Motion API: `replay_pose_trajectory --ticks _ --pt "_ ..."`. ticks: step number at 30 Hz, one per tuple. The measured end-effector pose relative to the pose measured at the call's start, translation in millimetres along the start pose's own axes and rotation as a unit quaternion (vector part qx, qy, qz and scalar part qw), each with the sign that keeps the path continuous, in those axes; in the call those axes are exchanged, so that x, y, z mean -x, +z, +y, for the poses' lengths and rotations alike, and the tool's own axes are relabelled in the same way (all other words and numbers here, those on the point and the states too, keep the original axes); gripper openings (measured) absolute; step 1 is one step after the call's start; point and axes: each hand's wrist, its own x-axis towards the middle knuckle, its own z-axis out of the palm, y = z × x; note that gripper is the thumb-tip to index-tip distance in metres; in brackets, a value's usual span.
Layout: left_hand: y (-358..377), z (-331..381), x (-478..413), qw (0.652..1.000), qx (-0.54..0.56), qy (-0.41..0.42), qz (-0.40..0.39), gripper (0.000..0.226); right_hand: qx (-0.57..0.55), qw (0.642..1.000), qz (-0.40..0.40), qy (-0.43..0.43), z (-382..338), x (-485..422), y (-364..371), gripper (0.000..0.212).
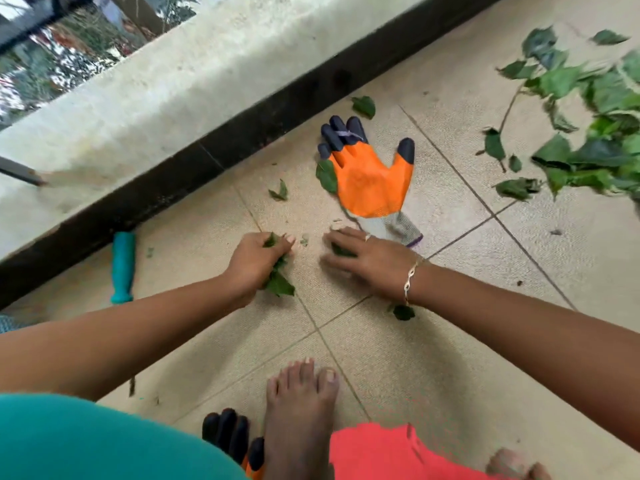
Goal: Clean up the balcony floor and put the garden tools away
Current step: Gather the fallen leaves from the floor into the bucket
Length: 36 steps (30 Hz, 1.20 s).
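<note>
Leaf-gathering in hand. Left hand clenches torn leaves; right hand lies flat and spread upon a leaf on the floor. Larger cuttings at two o'clock, teal-handled tool at nine. Next, likely: scoop remaining scraps, then tools.

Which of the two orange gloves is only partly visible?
The near glove at the bottom edge: only its black fingertips show. The far glove shows palm and cuff.

Motion-smeared leafy cuttings run off the right edge, a grey metal tool off the left. A 2nd glove shows only dark fingertips behind a foot. The left hand hides much of the leaves it grips; the right hand has blurred fingers.
</note>
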Motion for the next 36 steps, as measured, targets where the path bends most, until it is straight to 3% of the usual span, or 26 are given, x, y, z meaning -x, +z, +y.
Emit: replay_pose_trajectory --ticks 2,3,4,5,6,9,11,15,18,20,22,24,25,28,29,31,33,34,35,36 --pt "-8.4 1.0 -15.3 0.974 -0.178 0.116 0.075 0.019 0.04 0.999 0.019 -0.022 -5.1 10.5 12.0 0.029" --pt "-12.7 5.7 -20.9 0.95 -0.253 0.153 0.106 0.025 0.031 0.999 0.008 -0.022 -7.4 13.7 11.3 0.03" --pt "-16.1 11.9 -27.7 0.928 -0.295 0.188 0.128 0.032 0.012 0.999 0.006 -0.031 -8.2 15.7 12.5 0.035" --pt "-17.9 18.4 -32.9 0.911 -0.328 0.211 0.135 0.039 0.009 1.0 0.0 -0.029 -8.4 14.6 7.0 0.026" --pt "-20.9 20.7 -41.4 0.89 -0.376 0.223 0.134 0.044 0.01 0.999 0.013 -0.038 -4.3 11.5 2.5 0.01" --pt "-25.1 28.8 -60.6 0.866 -0.449 0.19 0.113 0.05 -0.069 0.997 0.023 -0.034 8.4 9.5 -15.8 0.011" --pt "-24.8 31.6 -67.8 0.86 -0.468 0.174 0.102 0.043 -0.087 0.994 -0.018 -0.06 7.5 24.1 -22.5 0.01" --pt "-23.2 31.3 -75.7 0.86 -0.464 0.175 0.115 0.028 0.011 0.991 -0.05 -0.122 6.0 73.0 -3.9 0.033" --pt "-24.0 32.5 -74.6 0.865 -0.457 0.17 0.119 0.025 0.021 0.994 -0.028 -0.108 15.0 95.0 5.0 0.059" --pt "-20.5 30.3 -67.1 0.877 -0.435 0.172 0.112 0.022 0.019 0.995 -0.008 -0.093 17.3 93.6 2.0 0.048" --pt "-12.9 28.3 -55.5 0.93 -0.318 0.166 0.083 0.013 0.016 0.998 0.012 -0.064 15.4 82.5 -4.9 0.033" --pt "-3.7 28.8 -36.1 0.99 -0.094 0.106 0.005 0.011 -0.034 0.998 0.062 -0.004 15.1 68.4 -12.3 0.029" --pt "4.1 24.9 -23.0 0.996 -0.001 0.076 -0.044 0.015 -0.076 0.992 0.094 0.042 14.0 59.2 -18.0 0.023" --pt "24.1 25.5 -5.3 0.986 0.116 0.008 -0.122 0.022 -0.299 0.917 0.17 0.203 9.7 30.5 -34.3 0.021" --pt "30.9 26.4 -3.0 0.982 0.141 -0.008 -0.123 0.026 -0.363 0.887 0.177 0.224 3.7 19.4 -39.7 0.024" --pt "37.6 34.4 -0.1 0.97 0.185 -0.016 -0.154 0.031 -0.402 0.868 0.186 0.225 -9.9 -0.2 -44.3 0.024" --pt "46.7 15.6 15.9 0.983 0.143 0.004 -0.115 0.029 -0.34 0.892 0.204 0.216 -22.3 -12.3 -41.8 0.02" --pt "47.7 -15.3 27.8 0.992 0.088 -0.037 -0.084 0.043 -0.277 0.914 0.22 0.2 -26.5 -15.7 -39.5 0.017" --pt "57.9 -58.5 55.6 0.988 0.031 -0.099 -0.111 0.065 -0.203 0.936 0.223 0.18 -28.0 -17.7 -36.1 0.015" --pt "69.5 -83.5 65.1 0.987 -0.073 -0.104 -0.097 0.082 -0.141 0.951 0.225 0.162 -27.1 -20.0 -33.6 0.014"
